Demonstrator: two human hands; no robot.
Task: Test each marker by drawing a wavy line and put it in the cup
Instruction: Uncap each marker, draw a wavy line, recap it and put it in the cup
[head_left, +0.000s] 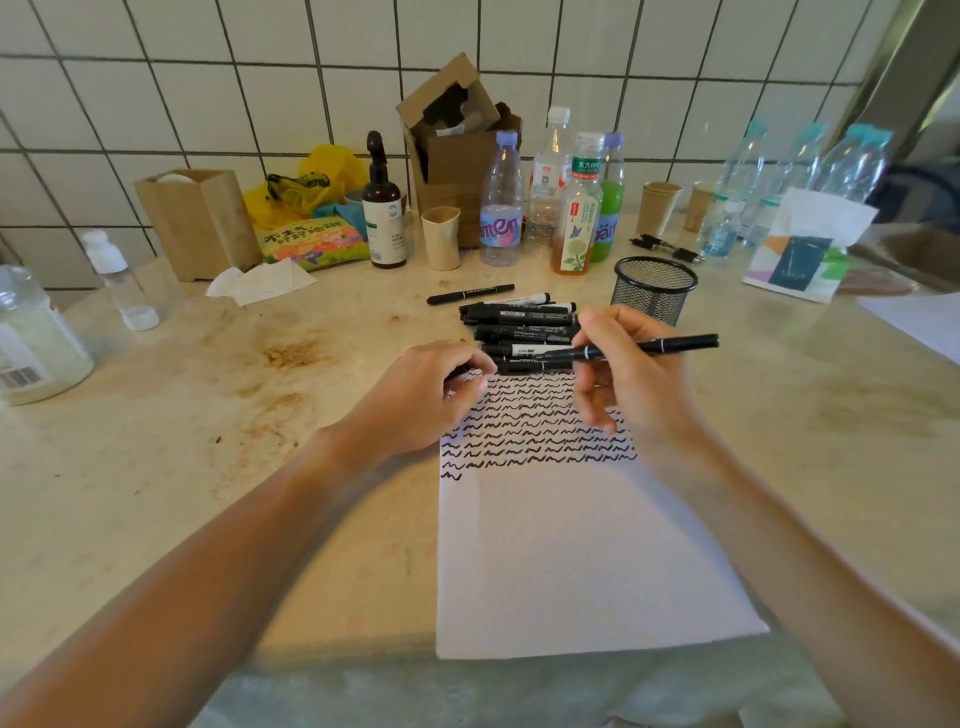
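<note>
A white sheet of paper (571, 545) lies in front of me, its upper part filled with rows of black wavy lines. My right hand (628, 379) grips a thin black marker (660, 345) that lies nearly level above the top of the sheet, its tip pointing left. At the sheet's top left corner, my left hand (421, 395) has its fingers curled and pinches a small black piece that looks like the marker's cap (460, 372). A pile of several black markers (519, 325) lies just beyond the paper. The black mesh cup (655, 285) stands behind my right hand.
One more marker (470, 294) lies apart, behind the pile. Bottles, paper cups (440, 238), a cardboard box (457, 150) and a wooden box (200, 223) line the tiled wall. A plastic jar (36, 338) stands far left, a tissue pack (800, 254) at right. The counter is stained.
</note>
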